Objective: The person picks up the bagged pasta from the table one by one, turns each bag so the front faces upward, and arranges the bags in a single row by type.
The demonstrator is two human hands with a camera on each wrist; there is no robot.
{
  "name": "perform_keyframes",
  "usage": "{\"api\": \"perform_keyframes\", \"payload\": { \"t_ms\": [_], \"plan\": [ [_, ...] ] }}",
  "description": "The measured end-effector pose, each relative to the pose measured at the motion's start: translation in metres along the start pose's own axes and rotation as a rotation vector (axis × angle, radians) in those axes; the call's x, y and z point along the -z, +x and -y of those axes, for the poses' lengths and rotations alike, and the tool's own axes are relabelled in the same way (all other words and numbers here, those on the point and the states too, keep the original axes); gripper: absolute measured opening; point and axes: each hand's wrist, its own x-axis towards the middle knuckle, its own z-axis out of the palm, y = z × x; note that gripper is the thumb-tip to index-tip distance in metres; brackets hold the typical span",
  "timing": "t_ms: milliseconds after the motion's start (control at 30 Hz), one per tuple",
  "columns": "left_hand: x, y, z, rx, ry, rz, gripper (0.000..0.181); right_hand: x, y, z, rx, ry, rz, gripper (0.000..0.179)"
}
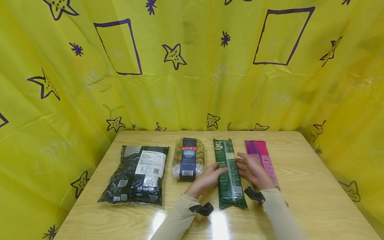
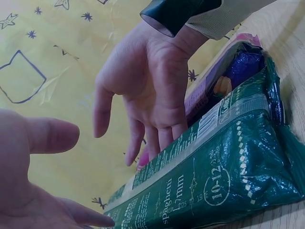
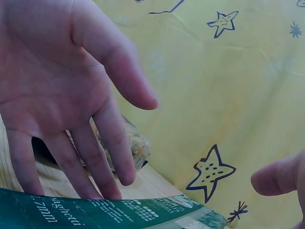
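A long green packet of spaghetti (image 1: pixel 229 180) lies flat on the table, between my two hands. My left hand (image 1: pixel 207 180) is at its left side, thumb over the packet, its straight fingers reaching to the left edge in the right wrist view. On the other side, my right hand (image 1: pixel 253 171) has its fingers spread beside the right edge, palm facing the packet in the left wrist view. Neither hand's fingers curl round it. A pink and purple packet (image 1: pixel 267 154) lies just beyond the right hand, which partly covers it.
Left of the spaghetti lies a clear bag of pasta (image 1: pixel 177 156) with a blue and red AGNESI label. Farther left is a large black bag (image 1: pixel 132 186) with a white sticker. Yellow curtains (image 1: pixel 192 93) surround the wooden table (image 1: pixel 315 186) at the back and sides.
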Motion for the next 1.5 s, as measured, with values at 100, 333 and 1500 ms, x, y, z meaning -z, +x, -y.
{"api": "perform_keyframes", "payload": {
  "t_ms": [100,333,1500],
  "plan": [
    [0.0001,0.0004,0.0009,-0.001,0.013,0.005,0.056,-0.0010,0.0007,-0.0002,0.007,0.004,0.014,0.073],
    [0.0015,-0.0001,0.0027,0.025,0.168,-0.054,0.078,-0.0060,0.0030,-0.0023,0.019,-0.024,0.063,0.066],
    [0.0015,0.0006,0.0007,0.010,0.149,-0.027,0.075,0.0011,0.0039,-0.0061,-0.065,0.025,0.160,0.069]
  ]
}}
